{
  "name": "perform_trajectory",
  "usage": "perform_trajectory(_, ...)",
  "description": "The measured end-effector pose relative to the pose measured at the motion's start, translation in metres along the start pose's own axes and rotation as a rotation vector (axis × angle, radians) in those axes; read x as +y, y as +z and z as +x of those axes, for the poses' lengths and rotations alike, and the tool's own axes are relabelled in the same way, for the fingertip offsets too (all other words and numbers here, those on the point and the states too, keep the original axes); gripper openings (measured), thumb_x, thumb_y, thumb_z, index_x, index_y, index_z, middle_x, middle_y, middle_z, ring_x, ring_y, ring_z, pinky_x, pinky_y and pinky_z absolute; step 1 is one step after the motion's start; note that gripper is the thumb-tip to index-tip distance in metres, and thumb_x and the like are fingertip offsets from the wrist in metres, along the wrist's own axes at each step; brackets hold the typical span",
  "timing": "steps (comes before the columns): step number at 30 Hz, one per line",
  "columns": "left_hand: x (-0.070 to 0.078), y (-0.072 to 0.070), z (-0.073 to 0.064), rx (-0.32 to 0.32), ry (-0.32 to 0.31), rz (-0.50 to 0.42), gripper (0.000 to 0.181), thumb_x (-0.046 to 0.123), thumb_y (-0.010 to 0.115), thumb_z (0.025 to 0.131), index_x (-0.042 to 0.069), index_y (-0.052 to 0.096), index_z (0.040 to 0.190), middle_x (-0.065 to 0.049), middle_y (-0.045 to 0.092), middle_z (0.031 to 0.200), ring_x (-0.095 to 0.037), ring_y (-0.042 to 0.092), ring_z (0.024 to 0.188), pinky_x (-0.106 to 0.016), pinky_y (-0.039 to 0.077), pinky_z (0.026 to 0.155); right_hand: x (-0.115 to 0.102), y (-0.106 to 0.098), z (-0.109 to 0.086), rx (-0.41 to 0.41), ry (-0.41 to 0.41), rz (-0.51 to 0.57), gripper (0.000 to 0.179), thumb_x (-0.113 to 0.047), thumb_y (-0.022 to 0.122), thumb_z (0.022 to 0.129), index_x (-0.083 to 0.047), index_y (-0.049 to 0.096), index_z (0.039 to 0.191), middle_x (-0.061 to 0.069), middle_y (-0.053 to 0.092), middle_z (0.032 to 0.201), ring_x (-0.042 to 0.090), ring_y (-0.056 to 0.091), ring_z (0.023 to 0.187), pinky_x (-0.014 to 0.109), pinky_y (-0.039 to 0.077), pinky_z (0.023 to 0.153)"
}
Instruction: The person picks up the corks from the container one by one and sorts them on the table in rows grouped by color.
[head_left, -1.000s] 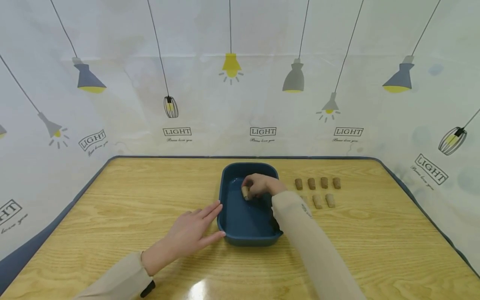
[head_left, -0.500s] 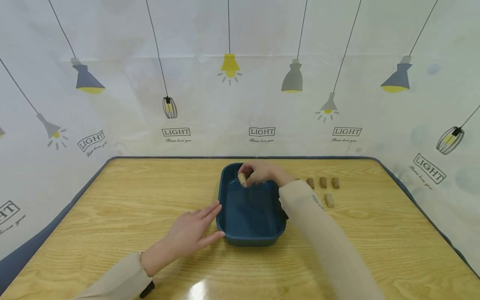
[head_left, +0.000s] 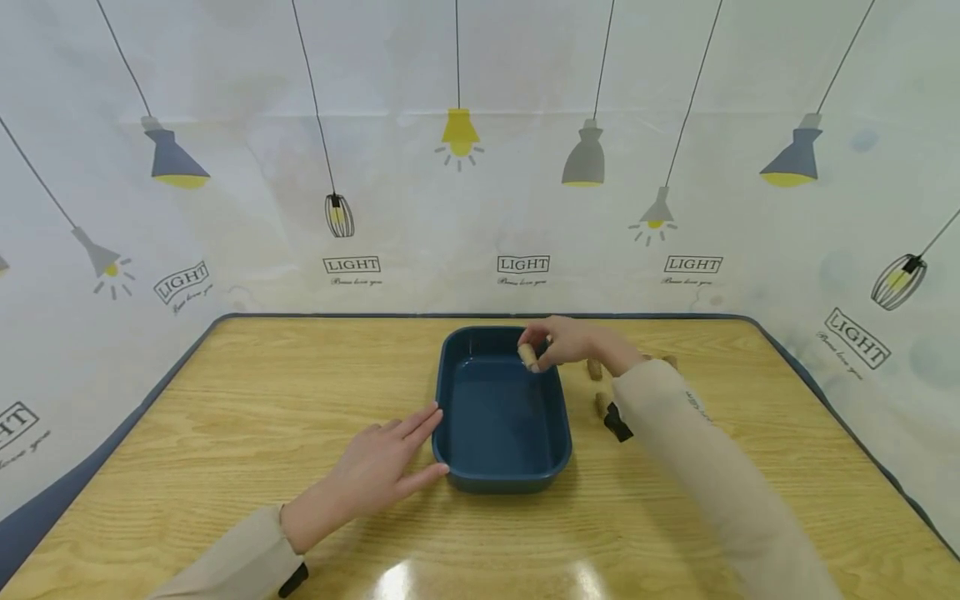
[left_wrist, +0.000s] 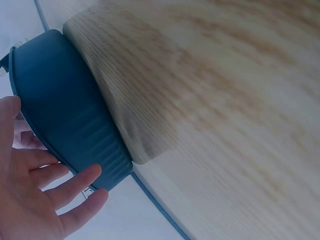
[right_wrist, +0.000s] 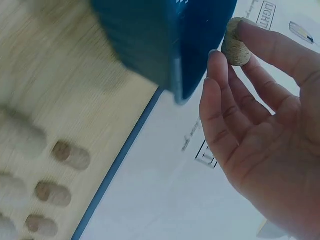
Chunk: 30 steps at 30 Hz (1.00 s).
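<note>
A deep blue rectangular dish (head_left: 501, 483) stands on the table in the head view. Straight fingers of my left hand (head_left: 378, 462) touch its left rim, also visible along the dish wall (left_wrist: 65, 100) in the left wrist view. Over the dish's far right corner, my right hand (head_left: 573, 342) pinches a small cork (head_left: 528, 357) between thumb and fingers. The right wrist view shows this light, speckled cork (right_wrist: 236, 42) beside the dish rim. No cork shows inside the dish.
Several corks, among them a dark-ended one (right_wrist: 71, 154), stand in rows to the right of the dish. My right sleeve (head_left: 667, 400) hides part of them in the head view. A wall sheet printed with lamps (head_left: 459, 129) rises behind the wooden table (head_left: 300, 367).
My right hand has risen from inside the dish and moved right to its far right corner, carrying the cork. My left hand stays at the left rim.
</note>
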<state>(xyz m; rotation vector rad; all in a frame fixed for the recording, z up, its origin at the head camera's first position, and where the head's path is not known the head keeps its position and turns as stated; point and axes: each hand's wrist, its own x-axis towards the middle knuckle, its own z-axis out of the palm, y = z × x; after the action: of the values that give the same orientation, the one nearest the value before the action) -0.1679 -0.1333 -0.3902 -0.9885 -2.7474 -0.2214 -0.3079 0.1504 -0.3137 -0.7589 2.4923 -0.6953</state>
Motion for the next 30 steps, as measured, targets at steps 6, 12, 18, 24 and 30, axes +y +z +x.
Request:
perform_trajectory(6, 0.0, -0.001, 0.0, -0.008, 0.002, 0.002, 0.069, 0.057, 0.035, 0.087, 0.007, 0.036, 0.136, -0.006, 0.034, 0.137, -0.028, 0.055, 0.099, -0.042, 0.044, 0.073, 0.016, -0.002, -0.019, 0.014, 0.004, 0.018, 0.04, -0.01, 0.064, 0.081, -0.003, 0.05, 0.117, 0.014, 0.049, 0.114, 0.03, 0.048, 0.1, 0.038, 0.042, 0.076)
perform_trajectory(12, 0.0, -0.001, 0.0, -0.012, 0.0, 0.002, 0.069, 0.057, 0.035, 0.088, 0.007, 0.036, 0.136, -0.006, 0.034, 0.138, -0.028, 0.054, 0.099, -0.041, 0.045, 0.072, 0.033, -0.004, -0.038, 0.032, -0.003, 0.062, 0.042, -0.009, 0.063, 0.08, -0.002, 0.049, 0.119, 0.014, 0.05, 0.112, 0.024, 0.054, 0.079, 0.036, 0.043, 0.062)
perform_trajectory(18, 0.0, 0.0, 0.0, -0.01, -0.001, 0.002, 0.07, 0.058, 0.034, 0.087, 0.007, 0.037, 0.135, -0.006, 0.034, 0.138, -0.028, 0.054, 0.099, -0.042, 0.044, 0.073, 0.054, -0.004, -0.056, 0.061, -0.096, 0.04, 0.042, -0.006, 0.063, 0.08, 0.006, 0.049, 0.117, 0.015, 0.052, 0.108, 0.029, 0.051, 0.094, 0.035, 0.044, 0.069)
perform_trajectory(24, -0.001, 0.001, 0.0, -0.001, 0.003, 0.008, 0.069, 0.057, 0.035, 0.087, 0.007, 0.037, 0.135, -0.006, 0.034, 0.138, -0.028, 0.055, 0.099, -0.042, 0.045, 0.072, 0.072, -0.001, -0.077, 0.083, -0.078, 0.009, 0.042, -0.008, 0.063, 0.081, 0.007, 0.047, 0.118, 0.016, 0.051, 0.11, 0.036, 0.047, 0.099, 0.04, 0.042, 0.078)
perform_trajectory(30, -0.001, 0.002, 0.0, 0.009, 0.007, 0.005, 0.069, 0.057, 0.036, 0.087, 0.007, 0.038, 0.135, -0.005, 0.035, 0.137, -0.028, 0.055, 0.098, -0.041, 0.045, 0.071, 0.092, 0.0, -0.097, 0.108, -0.049, 0.03, 0.041, -0.005, 0.06, 0.081, 0.008, 0.046, 0.118, 0.019, 0.049, 0.111, 0.037, 0.045, 0.1, 0.042, 0.041, 0.079)
